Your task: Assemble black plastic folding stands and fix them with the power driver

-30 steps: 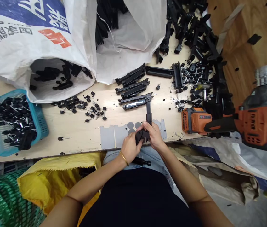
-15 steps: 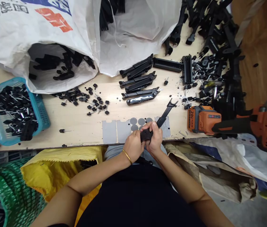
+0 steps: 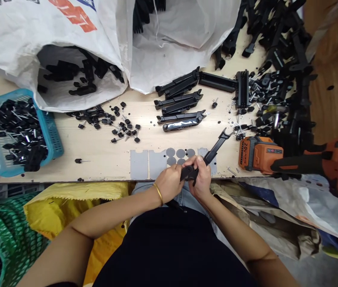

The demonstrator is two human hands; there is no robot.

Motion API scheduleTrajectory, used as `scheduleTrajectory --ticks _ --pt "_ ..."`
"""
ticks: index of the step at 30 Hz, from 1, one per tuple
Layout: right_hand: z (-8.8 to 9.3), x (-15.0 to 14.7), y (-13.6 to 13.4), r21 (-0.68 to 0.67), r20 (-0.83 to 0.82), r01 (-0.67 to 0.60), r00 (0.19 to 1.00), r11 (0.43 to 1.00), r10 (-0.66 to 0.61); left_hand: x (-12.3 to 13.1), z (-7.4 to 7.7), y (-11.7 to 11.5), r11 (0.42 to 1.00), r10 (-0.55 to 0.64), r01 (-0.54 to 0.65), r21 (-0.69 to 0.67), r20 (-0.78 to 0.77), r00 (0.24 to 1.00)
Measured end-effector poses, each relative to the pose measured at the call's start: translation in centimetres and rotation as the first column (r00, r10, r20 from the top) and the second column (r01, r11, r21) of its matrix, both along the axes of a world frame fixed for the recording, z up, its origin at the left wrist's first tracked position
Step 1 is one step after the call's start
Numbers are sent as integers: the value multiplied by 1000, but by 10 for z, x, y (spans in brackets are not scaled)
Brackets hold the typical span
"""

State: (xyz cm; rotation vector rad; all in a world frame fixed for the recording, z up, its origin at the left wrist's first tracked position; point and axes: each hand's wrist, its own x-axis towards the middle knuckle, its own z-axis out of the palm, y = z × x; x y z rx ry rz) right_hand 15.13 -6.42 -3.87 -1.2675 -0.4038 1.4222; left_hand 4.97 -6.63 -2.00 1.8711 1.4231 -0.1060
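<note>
Near the front edge of the workbench, both hands are closed on a black plastic arm-like part (image 3: 213, 152) with a forked tip pointing up and right. My left hand (image 3: 170, 181) grips its lower, blocky end. My right hand (image 3: 202, 179) wraps round the part just where the long shaft begins. Fingers hide some of the joint between the two. Grey flat pads (image 3: 139, 164) and grey discs (image 3: 170, 152) lie beside the hands. Farther back, several folded black arm assemblies (image 3: 182, 121) rest in a stack of rows.
A blue basket (image 3: 56, 135) of black-headed screws stands at left. White sacks (image 3: 163, 65) with black parts lie behind. Loose black knobs (image 3: 124, 129) are scattered in the middle. At right are an orange cordless drill (image 3: 261, 153) and a heap of black parts (image 3: 288, 52).
The black part has tilted slightly, its forked tip reaching a little farther right. Both hands stay closed on it. The whole view has shifted slightly.
</note>
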Motion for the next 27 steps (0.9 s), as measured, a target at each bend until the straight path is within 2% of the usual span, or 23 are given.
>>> scheduleTrajectory --ticks 2,3,6,9,13,16,18,20,21,22,23,24,25,26,27 --pt "2 4 -2 -6 1 -81 997 997 81 -1 1 0 999 -34 34 10 21 999" --pt "3 4 -2 4 5 -80 997 997 80 -1 2 0 1000 -20 20 23 20 1000" --pt "6 0 -2 38 29 29 999 999 -31 3 4 -2 997 68 -68 42 -11 998" --pt "7 -8 1 37 23 75 997 996 -76 6 6 -2 995 98 -96 31 -39 994" --pt "-1 -12 8 60 -62 114 992 992 -110 5 5 6 998 59 -56 27 -87 994" --pt "-10 -7 14 52 -59 119 992 992 -116 1 -1 23 999 -43 44 9 -86 995" --pt "-16 6 16 8 -13 54 998 999 -54 -3 -8 38 992 -123 124 11 -74 990" --pt "-18 28 16 -108 32 -159 986 981 163 -7 -16 54 980 -186 192 57 -99 978" --pt "-17 43 16 -191 37 -313 945 930 326 -9 -20 61 969 -212 225 102 -123 970" --pt "-14 58 17 -269 33 -465 871 844 490 -11 -24 67 952 -235 258 163 -148 961" --pt "-10 74 20 -326 47 -574 784 751 620 -13 -28 72 928 -255 289 236 -165 953" --pt "-6 89 25 -360 105 -629 707 690 699 -14 -31 75 894 -282 321 311 -165 945" --pt "-1 102 33 -373 223 -634 648 678 729 -16 -35 77 855 -319 353 380 -150 936" --pt "3 113 43 -365 400 -595 595 717 697 -17 -40 77 818 -356 376 436 -129 925" --pt "4 122 57 -333 600 -531 518 779 609 -18 -44 77 788 -389 391 475 -108 915"
